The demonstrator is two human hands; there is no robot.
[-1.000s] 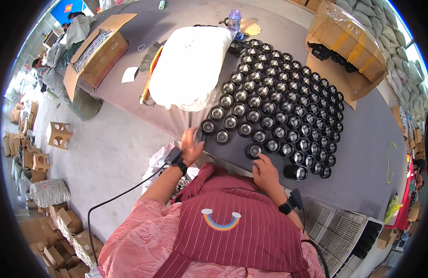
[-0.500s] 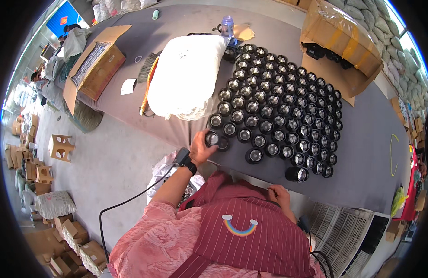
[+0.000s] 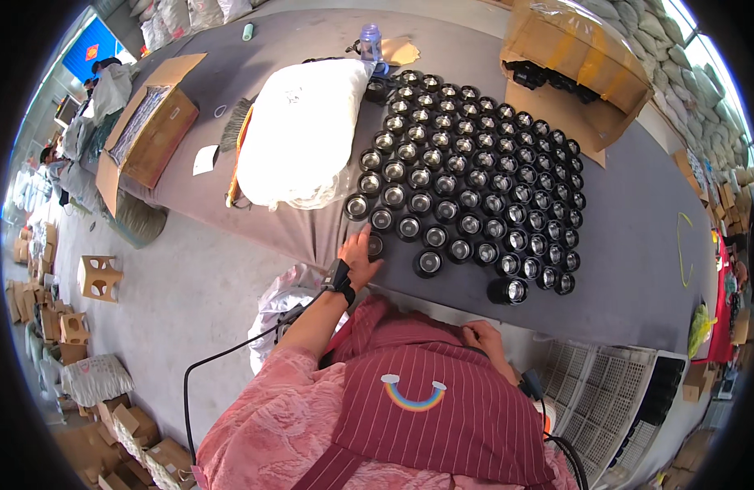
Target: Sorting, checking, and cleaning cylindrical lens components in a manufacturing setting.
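Observation:
At the table's near left edge, my left hand (image 3: 359,260) is curled round a black round piece (image 3: 376,245), index finger on its far side and thumb on its near side. Many more black round pieces (image 3: 469,224) with clear, lens-like tops stand in close slanting rows to its right. One piece (image 3: 508,291) lies tipped at the near edge of the group. My right hand (image 3: 484,336) rests at the dark red striped apron (image 3: 442,367), near the table edge. Its fingers are curled, and whatever may be inside them is hidden.
A bulging white sack (image 3: 298,135) lies left of the rows. Behind stands a clear bluish bottle (image 3: 370,42). An open carton (image 3: 577,61) at back right holds black parts; another carton (image 3: 159,135) is at far left. Plastic crates (image 3: 597,392) stand below the table's right side.
The view has shifted, so the table contents sit further left and higher. Two black pieces were by my left hand; one shows there now. My right hand stays at the apron.

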